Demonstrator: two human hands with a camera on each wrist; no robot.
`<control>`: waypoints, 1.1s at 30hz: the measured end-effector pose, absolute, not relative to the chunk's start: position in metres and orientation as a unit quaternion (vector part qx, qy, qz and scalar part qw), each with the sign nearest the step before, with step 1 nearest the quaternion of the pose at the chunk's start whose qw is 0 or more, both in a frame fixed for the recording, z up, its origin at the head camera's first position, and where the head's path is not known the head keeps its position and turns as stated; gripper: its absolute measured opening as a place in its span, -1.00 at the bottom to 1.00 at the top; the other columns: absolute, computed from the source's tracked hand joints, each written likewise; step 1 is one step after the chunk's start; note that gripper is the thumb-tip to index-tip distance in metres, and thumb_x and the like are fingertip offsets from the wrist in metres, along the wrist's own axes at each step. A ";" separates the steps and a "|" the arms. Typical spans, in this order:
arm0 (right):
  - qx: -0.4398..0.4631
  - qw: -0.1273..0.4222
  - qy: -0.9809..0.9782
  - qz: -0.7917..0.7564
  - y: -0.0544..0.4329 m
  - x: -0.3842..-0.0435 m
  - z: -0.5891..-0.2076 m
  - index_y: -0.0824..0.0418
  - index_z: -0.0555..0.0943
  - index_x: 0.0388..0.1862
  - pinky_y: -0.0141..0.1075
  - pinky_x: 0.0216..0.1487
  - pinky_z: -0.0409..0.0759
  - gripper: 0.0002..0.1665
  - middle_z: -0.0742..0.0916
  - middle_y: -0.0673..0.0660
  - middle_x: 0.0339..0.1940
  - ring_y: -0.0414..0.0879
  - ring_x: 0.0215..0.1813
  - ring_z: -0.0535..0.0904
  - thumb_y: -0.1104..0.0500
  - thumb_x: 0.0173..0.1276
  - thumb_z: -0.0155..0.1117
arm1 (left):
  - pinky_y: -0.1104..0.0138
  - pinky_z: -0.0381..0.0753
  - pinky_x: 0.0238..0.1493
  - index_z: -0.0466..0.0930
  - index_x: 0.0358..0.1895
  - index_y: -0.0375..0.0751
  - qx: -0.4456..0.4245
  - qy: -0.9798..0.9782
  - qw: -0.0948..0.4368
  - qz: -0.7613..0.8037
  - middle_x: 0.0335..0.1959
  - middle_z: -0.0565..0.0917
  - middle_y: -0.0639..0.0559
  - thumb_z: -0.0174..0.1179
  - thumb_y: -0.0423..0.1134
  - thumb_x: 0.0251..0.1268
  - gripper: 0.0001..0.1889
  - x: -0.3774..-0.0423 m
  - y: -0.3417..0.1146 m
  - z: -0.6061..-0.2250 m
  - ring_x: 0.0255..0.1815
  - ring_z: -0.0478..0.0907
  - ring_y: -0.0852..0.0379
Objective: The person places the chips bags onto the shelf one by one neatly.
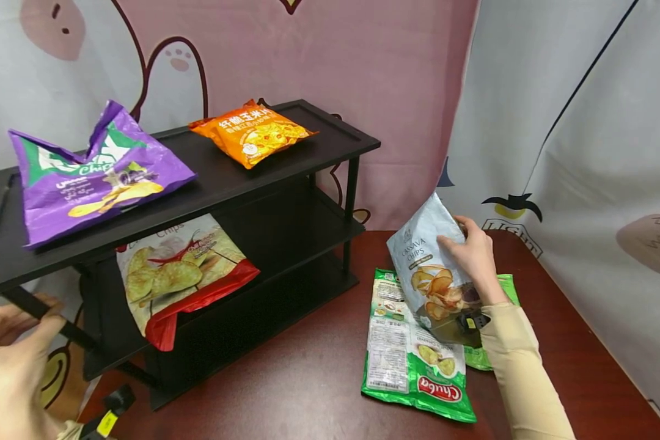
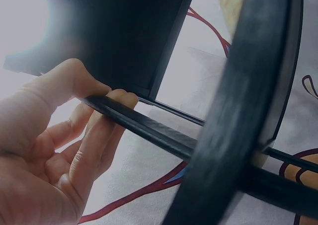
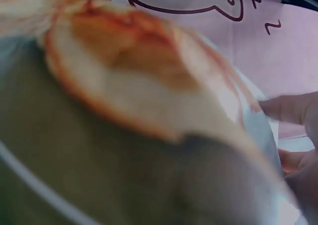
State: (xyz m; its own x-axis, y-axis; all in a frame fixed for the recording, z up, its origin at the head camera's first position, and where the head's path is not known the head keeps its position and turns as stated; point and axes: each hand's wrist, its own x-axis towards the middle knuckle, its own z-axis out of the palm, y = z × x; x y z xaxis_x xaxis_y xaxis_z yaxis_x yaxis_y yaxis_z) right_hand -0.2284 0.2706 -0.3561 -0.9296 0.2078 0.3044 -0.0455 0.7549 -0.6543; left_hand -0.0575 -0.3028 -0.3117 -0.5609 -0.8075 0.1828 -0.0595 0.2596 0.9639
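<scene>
My right hand (image 1: 473, 256) pinches the upper right edge of a pale blue bag of cassava chips (image 1: 426, 250), which tilts over the table. In the right wrist view the bag (image 3: 124, 96) fills most of the picture, blurred. Beneath it lies a green and white Chuba chip bag (image 1: 387, 354); another green bag (image 1: 478, 357) is partly hidden behind the forearm. At the far left, my left hand (image 1: 16, 366) grips a post (image 2: 144, 123) of the black shelf (image 1: 324, 140) between thumb and fingers.
On the top shelf lie a purple chip bag (image 1: 104, 177) and an orange chip bag (image 1: 253, 131). A red and cream chip bag (image 1: 181, 263) hangs over the middle shelf's front edge. The shelf stands on a reddish-brown table (image 1: 286, 373) with printed curtains (image 1: 407, 73) behind.
</scene>
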 end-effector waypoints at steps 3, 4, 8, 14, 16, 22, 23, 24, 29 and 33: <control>-0.036 0.174 -0.924 0.339 0.273 -0.234 -0.362 0.29 0.40 0.28 0.08 0.04 0.41 -0.39 0.61 0.44 0.09 0.30 0.05 0.53 0.21 0.22 0.18 | 0.75 0.28 -0.43 0.52 -0.46 0.24 0.299 -0.710 0.357 -0.528 -0.56 0.53 0.65 0.10 -0.59 0.00 -0.54 -0.057 -0.302 -0.311 -0.43 0.44 0.61; -0.032 0.174 -0.925 0.336 0.273 -0.236 -0.364 0.30 0.41 0.27 0.09 0.04 0.42 -0.41 0.62 0.44 0.08 0.31 0.05 0.53 0.23 0.22 0.15 | 0.76 0.29 -0.43 0.52 -0.46 0.24 0.295 -0.712 0.359 -0.526 -0.56 0.53 0.66 0.10 -0.60 0.00 -0.54 -0.058 -0.302 -0.311 -0.43 0.44 0.61; -0.017 0.168 -0.934 0.316 0.278 -0.240 -0.372 0.34 0.42 0.26 0.13 0.03 0.44 -0.45 0.59 0.48 0.10 0.37 0.07 0.53 0.28 0.26 0.07 | 0.76 0.32 -0.43 0.56 -0.46 0.18 0.288 -0.695 0.360 -0.551 -0.56 0.58 0.61 0.11 -0.62 -0.02 -0.56 -0.058 -0.301 -0.310 -0.42 0.48 0.58; -0.046 0.123 -0.958 0.256 0.285 -0.241 -0.380 0.35 0.31 0.34 0.17 -0.20 0.45 -0.37 0.53 0.54 0.14 0.46 -0.01 0.51 0.28 0.23 -0.07 | 0.75 0.29 -0.44 0.53 -0.46 0.23 0.298 -0.709 0.356 -0.531 -0.56 0.54 0.62 0.13 -0.57 0.00 -0.57 -0.058 -0.302 -0.312 -0.43 0.44 0.59; -0.044 0.130 -0.963 0.231 0.286 -0.240 -0.384 0.38 0.30 0.33 0.20 -0.21 0.43 -0.34 0.52 0.55 0.13 0.49 -0.01 0.49 0.28 0.20 -0.07 | 0.73 0.28 -0.44 0.53 -0.46 0.21 0.297 -0.705 0.361 -0.533 -0.56 0.55 0.62 0.13 -0.58 -0.02 -0.57 -0.058 -0.303 -0.312 -0.43 0.45 0.58; 0.026 0.213 -0.962 0.166 0.282 -0.232 -0.399 0.53 0.40 0.17 0.32 -0.02 0.37 -0.44 0.47 0.58 0.15 0.56 0.09 0.38 0.37 0.15 0.06 | 0.67 0.27 -0.41 0.54 -0.50 0.17 0.297 -0.696 0.371 -0.538 -0.59 0.57 0.61 0.10 -0.60 -0.04 -0.58 -0.059 -0.304 -0.313 -0.44 0.46 0.56; 0.036 0.214 -0.964 0.157 0.280 -0.231 -0.401 0.53 0.42 0.15 0.30 -0.02 0.38 -0.46 0.48 0.57 0.15 0.55 0.09 0.39 0.37 0.15 0.08 | 0.68 0.26 -0.41 0.53 -0.49 0.19 0.301 -0.701 0.367 -0.533 -0.58 0.55 0.62 0.09 -0.59 -0.03 -0.58 -0.059 -0.304 -0.312 -0.43 0.44 0.56; 0.043 0.204 -0.966 0.152 0.277 -0.229 -0.403 0.52 0.43 0.15 0.28 -0.02 0.40 -0.47 0.48 0.57 0.15 0.54 0.09 0.40 0.36 0.16 0.09 | 0.68 0.26 -0.42 0.53 -0.50 0.18 0.298 -0.698 0.369 -0.537 -0.59 0.56 0.61 0.09 -0.60 -0.03 -0.58 -0.059 -0.304 -0.312 -0.43 0.45 0.56; 0.074 0.060 -0.989 0.117 0.263 -0.217 -0.413 0.40 0.36 0.25 0.19 -0.08 0.49 -0.41 0.55 0.50 0.08 0.44 0.00 0.52 0.15 0.30 0.15 | 0.66 0.26 -0.41 0.55 -0.48 0.16 0.298 -0.694 0.369 -0.542 -0.58 0.58 0.61 0.09 -0.60 -0.03 -0.59 -0.060 -0.304 -0.312 -0.43 0.46 0.56; 0.083 -0.068 -0.991 0.084 0.251 -0.206 -0.424 0.24 0.26 0.38 0.25 -0.09 0.47 -0.21 0.49 0.49 0.15 0.48 0.10 0.46 -0.08 0.27 0.24 | 0.65 0.26 -0.37 0.56 -0.47 0.15 0.307 -0.695 0.367 -0.537 -0.57 0.58 0.60 0.10 -0.59 -0.03 -0.60 -0.060 -0.304 -0.313 -0.42 0.46 0.54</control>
State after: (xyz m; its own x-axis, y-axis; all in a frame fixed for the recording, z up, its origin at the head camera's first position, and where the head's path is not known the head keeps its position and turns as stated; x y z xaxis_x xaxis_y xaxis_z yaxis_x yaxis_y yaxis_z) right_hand -0.2056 0.2511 -0.4235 -0.9769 -0.1765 -0.1202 -0.1538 0.9720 -0.1778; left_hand -0.0597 -0.3038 -0.3128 -0.5424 -0.8206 0.1797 -0.0337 0.2350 0.9714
